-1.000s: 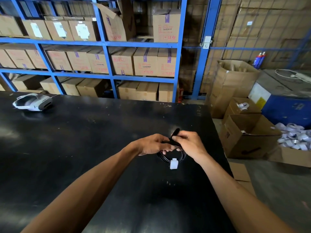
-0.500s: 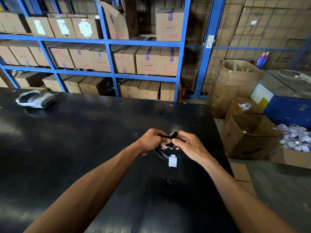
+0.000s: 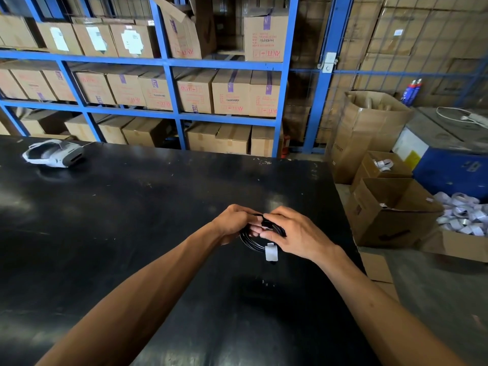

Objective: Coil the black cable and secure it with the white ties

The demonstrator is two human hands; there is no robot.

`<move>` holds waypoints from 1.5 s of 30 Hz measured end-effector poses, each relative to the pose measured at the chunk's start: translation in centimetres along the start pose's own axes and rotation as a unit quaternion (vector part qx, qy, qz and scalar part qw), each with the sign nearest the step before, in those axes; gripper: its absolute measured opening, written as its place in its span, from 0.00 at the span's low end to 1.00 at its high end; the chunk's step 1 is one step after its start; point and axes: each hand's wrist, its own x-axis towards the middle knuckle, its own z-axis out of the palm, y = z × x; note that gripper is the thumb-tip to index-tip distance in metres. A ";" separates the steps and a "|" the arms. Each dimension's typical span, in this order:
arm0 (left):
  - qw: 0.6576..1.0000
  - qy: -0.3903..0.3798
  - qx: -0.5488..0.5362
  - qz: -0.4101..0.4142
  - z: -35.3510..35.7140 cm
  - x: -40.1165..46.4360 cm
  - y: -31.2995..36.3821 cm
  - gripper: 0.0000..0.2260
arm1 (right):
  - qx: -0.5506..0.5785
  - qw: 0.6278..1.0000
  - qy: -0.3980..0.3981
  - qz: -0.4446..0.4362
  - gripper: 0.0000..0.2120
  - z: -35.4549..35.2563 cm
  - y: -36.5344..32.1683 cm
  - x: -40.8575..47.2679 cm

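While the left hand (image 3: 232, 223) and right hand (image 3: 293, 233) pinched the black cable (image 3: 249, 241) coil above the tabletop (image 3: 132, 220), one white tie (image 3: 271, 252) hung below. Light and springy, it probably needed gripping across all loops.

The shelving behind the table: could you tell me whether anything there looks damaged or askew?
Yes. On the top shelf, one cardboard box leans to one side with its flap torn open, unlike the squarely stacked boxes beside it. Nothing else on the rack stands out.

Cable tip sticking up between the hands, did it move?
Yes. The cable tip folded down toward the person, away from the table's far edge.
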 end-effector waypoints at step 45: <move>0.935 0.069 0.255 -0.238 -1.4 9.4 -17.9 0.20 | 0.278 0.749 -0.122 0.589 0.01 18.0 8.5 -6.3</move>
